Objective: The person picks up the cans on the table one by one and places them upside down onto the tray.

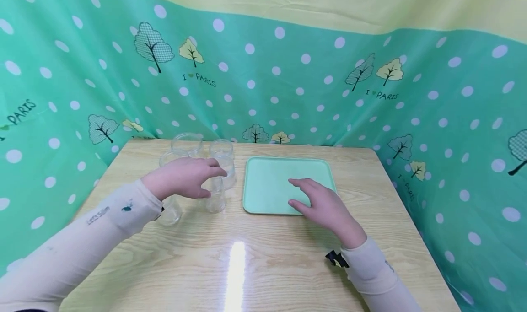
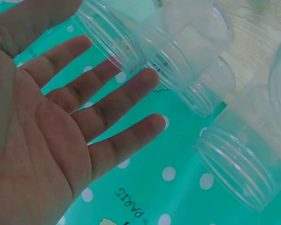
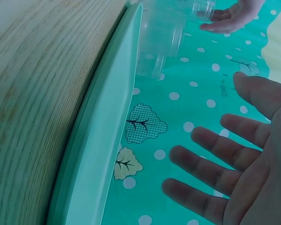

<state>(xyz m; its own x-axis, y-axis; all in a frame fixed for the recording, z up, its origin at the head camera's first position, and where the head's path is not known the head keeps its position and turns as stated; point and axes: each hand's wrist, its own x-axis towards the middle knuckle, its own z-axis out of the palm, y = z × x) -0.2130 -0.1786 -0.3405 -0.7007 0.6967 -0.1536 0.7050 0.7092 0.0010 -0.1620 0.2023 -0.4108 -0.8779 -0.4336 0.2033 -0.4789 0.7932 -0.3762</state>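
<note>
Several clear plastic jars stand grouped on the left of the table, among them a front jar (image 1: 216, 203), a front-left jar (image 1: 169, 213) and a back-left jar (image 1: 187, 142). Over this group hovers my left hand (image 1: 183, 177), its fingers spread and fairly straight. In the left wrist view, the open threaded mouth of a jar (image 2: 114, 37) overlaps the fingers, and another jar (image 2: 243, 159) is to the right. My right hand (image 1: 325, 207) hangs above the front right part of a mint green tray (image 1: 280, 179), fingers extended and holding nothing.
The light wooden table (image 1: 280, 266) carries the jars and the tray. A green dotted cloth (image 1: 263, 83) with printed trees closes off the back and both sides. Light glares off the table's front middle.
</note>
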